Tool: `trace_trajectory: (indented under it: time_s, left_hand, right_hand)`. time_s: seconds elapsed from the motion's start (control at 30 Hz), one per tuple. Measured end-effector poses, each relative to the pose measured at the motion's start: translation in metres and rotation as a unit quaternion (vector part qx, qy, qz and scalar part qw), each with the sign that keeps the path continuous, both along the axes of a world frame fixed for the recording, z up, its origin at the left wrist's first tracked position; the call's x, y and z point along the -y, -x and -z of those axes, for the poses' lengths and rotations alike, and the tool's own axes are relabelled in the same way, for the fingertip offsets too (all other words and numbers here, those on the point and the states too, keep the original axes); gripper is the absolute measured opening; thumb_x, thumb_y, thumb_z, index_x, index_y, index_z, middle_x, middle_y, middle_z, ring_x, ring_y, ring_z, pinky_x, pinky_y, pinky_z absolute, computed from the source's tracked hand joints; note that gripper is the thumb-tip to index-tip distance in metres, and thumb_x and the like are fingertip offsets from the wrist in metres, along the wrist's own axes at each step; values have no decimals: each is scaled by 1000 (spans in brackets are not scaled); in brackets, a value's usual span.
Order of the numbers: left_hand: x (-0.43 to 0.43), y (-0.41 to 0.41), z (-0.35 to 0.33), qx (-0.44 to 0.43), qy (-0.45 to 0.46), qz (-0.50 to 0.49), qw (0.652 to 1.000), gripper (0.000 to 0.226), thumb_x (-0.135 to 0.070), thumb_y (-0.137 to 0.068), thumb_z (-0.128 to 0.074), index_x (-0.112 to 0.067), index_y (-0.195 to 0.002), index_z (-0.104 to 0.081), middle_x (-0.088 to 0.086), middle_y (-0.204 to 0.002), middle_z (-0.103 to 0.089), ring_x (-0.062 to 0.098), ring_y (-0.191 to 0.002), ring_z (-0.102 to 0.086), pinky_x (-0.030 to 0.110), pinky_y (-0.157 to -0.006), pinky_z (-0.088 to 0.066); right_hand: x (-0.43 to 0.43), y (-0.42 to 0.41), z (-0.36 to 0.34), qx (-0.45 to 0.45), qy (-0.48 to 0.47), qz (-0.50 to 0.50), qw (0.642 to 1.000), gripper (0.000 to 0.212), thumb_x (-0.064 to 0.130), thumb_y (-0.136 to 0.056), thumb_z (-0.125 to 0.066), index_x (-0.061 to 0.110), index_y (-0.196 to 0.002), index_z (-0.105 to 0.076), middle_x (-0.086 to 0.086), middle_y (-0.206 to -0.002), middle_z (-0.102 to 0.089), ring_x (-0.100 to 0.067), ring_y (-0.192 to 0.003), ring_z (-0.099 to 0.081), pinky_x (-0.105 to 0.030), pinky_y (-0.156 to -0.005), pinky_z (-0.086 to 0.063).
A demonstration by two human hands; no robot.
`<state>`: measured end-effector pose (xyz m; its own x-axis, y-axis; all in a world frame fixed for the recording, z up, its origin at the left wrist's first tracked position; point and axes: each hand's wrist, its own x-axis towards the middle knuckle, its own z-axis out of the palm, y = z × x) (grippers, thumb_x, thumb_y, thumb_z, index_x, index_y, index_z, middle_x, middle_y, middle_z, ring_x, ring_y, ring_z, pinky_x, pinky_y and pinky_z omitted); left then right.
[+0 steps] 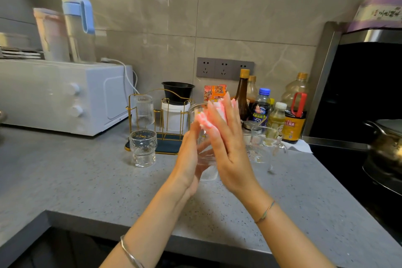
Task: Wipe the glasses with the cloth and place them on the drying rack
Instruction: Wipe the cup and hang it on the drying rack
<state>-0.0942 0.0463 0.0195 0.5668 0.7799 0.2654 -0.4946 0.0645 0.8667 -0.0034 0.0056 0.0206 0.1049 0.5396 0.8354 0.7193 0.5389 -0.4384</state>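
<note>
Head cam, only one view here. Both hands are up together in the middle of the shot with the held glass [208, 172] sandwiched between them, above the grey counter [87, 180]. The left hand [189, 159] wraps the glass from its 9 o'clock side, and you can see its fingers curling behind the glass wall. The right hand [226, 143] is flat against the 3 o'clock side, fingers straight, pressing the pink-and-white cloth [206, 118] onto the rim at the glass's 12 o'clock end. It's pretty motion-blurred there, so I can't tell how much cloth sits inside.

The gold wire drying rack [161, 119] stands on the counter at about 11 o'clock from the hands, with an upside-down glass [142, 111] on its left pegs. A stubby glass [143, 148] stands upright just in front of the rack, roughly 9 o'clock from the hands. A glass mug [266, 143] sits at 3 o'clock, with sauce bottles [293, 119] behind it around 2 o'clock. A white oven [65, 93] is far off at 10 o'clock.
</note>
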Motion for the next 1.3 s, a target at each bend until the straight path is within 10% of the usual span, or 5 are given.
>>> trace_trajectory:
  time_s: [0.17, 0.63, 0.83, 1.03, 1.3]
  left_hand:
    - [-3, 7, -8, 7, 58, 41, 997, 71, -73, -84, -44, -20, -129, -61, 9, -126, -66, 23, -117, -62, 42, -104, -44]
    - [10, -1, -7, 27, 74, 72, 994, 55, -58, -90, -46, -16, -123, -62, -4, -65, -68, 10, -57, -66, 26, -53, -54]
    - [6, 4, -14, -1, 67, 63, 996, 67, -67, -87, -43, -17, -127, -63, 9, -119, -69, 23, -111, -65, 40, -101, -47]
    - [3, 3, -12, -29, 30, 89, 995, 61, -62, -90, -39, -20, -127, -63, 6, -118, -70, 18, -110, -66, 34, -93, -50]
    - [2, 2, -9, -28, 9, 63, 998, 56, -65, -83, -46, -24, -111, -72, 9, -109, -72, 20, -98, -67, 38, -87, -53]
  right_hand:
    - [16, 8, 31, 58, -2, 2, 998, 51, 45, -103, -28, 37, -152, -15, 10, -163, 0, -18, -151, 5, -34, -123, -4]
    - [9, -4, -11, -90, 21, -18, 996, 44, 33, -104, -29, 44, -147, -23, 20, -161, 4, -1, -148, 9, -49, -122, -8]
    - [15, 5, 33, -3, 18, -2, 1000, 51, 43, -103, -25, 25, -151, -29, 13, -163, -2, -14, -151, 6, -40, -123, -4]
    - [21, 1, 25, 67, -6, 31, 997, 46, 42, -104, -25, 45, -150, -17, 18, -162, 0, -17, -151, 5, -30, -122, 0]
    - [9, -8, -7, 14, -19, 31, 999, 46, 33, -103, -34, 26, -148, -35, 8, -163, -5, -13, -150, 5, -33, -123, -3]
